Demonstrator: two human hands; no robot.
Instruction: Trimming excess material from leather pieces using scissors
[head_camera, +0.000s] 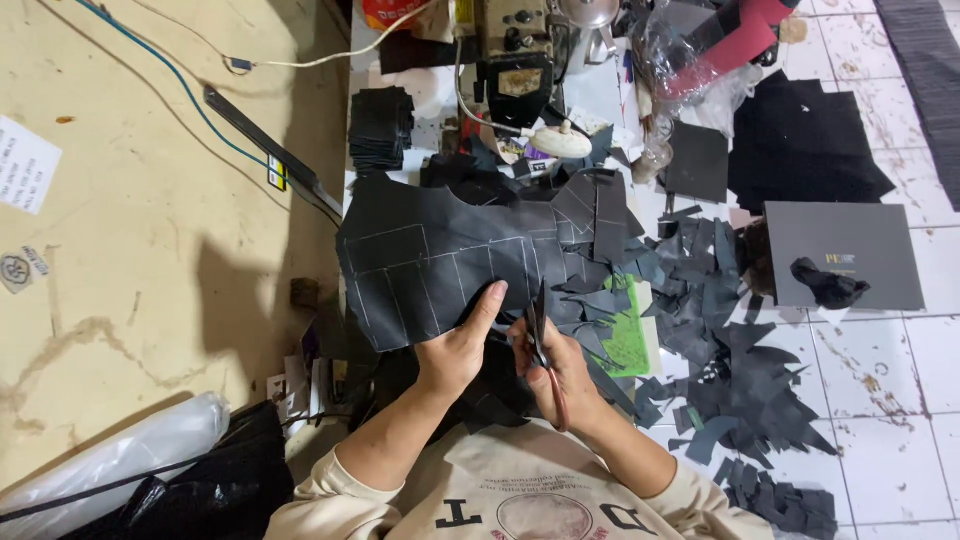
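Black sheet material (440, 265), marked with pale chalk lines, lay at the centre of the frame. The left hand (455, 345) gripped its lower edge, thumb on top. Just right of it, the right hand (560, 370) clenched the scissors (541, 345), blades pointing up at that edge. Dark offcuts (720, 340) crowded the white tiles at right, and a grey box (845, 255) sat beyond them. The beige floor (130, 250) at left lay open.
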